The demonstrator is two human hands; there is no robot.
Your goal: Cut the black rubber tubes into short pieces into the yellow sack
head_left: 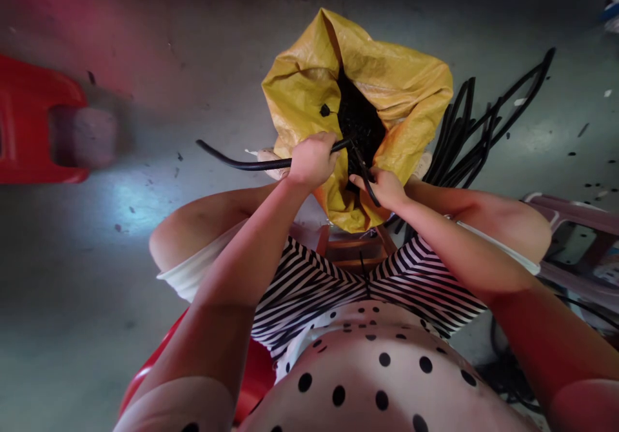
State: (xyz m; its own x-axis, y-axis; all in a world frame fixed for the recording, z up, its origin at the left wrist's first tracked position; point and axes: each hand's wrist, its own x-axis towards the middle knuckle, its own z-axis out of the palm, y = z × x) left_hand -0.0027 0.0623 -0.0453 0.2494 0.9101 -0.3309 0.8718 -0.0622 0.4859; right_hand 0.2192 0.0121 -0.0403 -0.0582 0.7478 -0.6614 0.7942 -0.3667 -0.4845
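Observation:
My left hand [314, 159] is closed around a black corrugated tube [242, 163]. One end of the tube reaches out to the left, and the other end points over the mouth of a yellow woven sack [411, 77]. In my right hand [385, 189] is a dark hand tool with black handles [369, 189], like scissors or pliers. Its working end lies close to the tube's right end, and I cannot tell whether they touch. Dark pieces fill the shadowed inside of the sack, too dim to make out singly. A small black piece [325, 109] rests on the sack's folded side.
Long black tubes [464, 135] lie in a bundle on the floor right of the sack. A red plastic stool [29, 122] stands at the left, and a greyish-pink one [575, 225] at the right. Small dark scraps dot the floor. Black cable coils [512, 380] lie at lower right.

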